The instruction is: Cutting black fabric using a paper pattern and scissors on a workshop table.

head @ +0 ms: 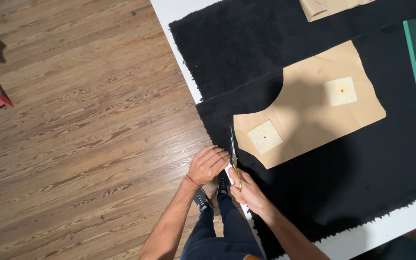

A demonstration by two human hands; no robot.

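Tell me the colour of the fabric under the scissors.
Black, a fuzzy fabric; the head view shows it best.

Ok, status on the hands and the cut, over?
Right hand gripping scissors, blades at the paper pattern edge. Left hand pressing black fabric beside the blades. Two square weights on pattern; nothing blocking.

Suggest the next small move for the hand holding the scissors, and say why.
Probably close the blades and advance the gold-handled scissors a short way along the tan paper pattern's near edge. The right hand holds them pointing along that edge on the black fuzzy fabric, while the left hand presses the fabric flat beside them.
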